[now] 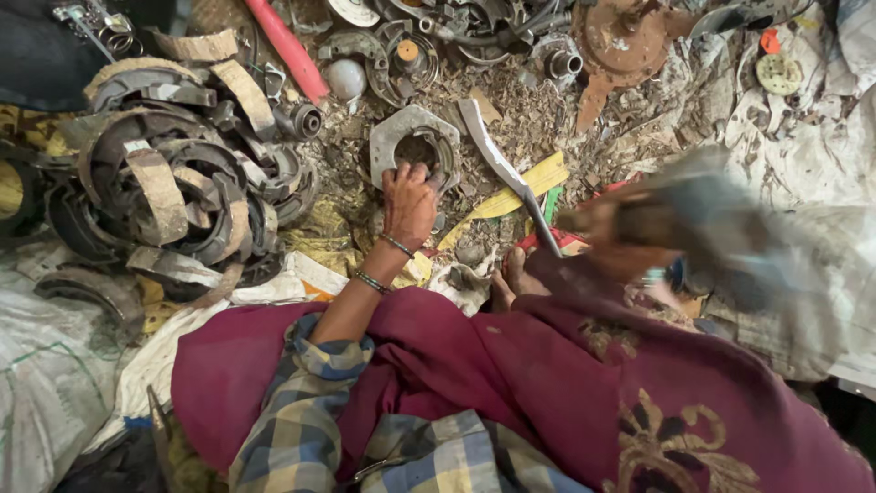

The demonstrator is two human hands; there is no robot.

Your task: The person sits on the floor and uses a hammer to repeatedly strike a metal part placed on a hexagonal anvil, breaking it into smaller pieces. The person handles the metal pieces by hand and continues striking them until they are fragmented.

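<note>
Nearest the lens spreads a maroon cloth with gold embroidery (584, 383), draped over the person's lap beside a blue and cream checked sleeve (301, 420). From that sleeve the left forearm, with thin bangles at the wrist, stretches forward to the left hand (408, 203), whose fingers curl over the near rim of a grey, roughly triangular metal plate with a round hole (412, 141); the hand presses on it with bent fingers rather than enclosing it. That plate lies flat on ground strewn with rusty flakes and scraps, just beyond the person's bare foot (506, 278). Over on the other side the right hand (630, 224) is a streak of motion blur, so how far it is open and what it grips cannot be told. Between the two hands lies a long grey metal blade-like bar (500, 164) across a yellow strip (511, 194). Farther left sits a heap of curved, worn brake shoes (173, 183). At the far edge lie a red rod (287, 46) and a rusty round disc (625, 36).
</note>
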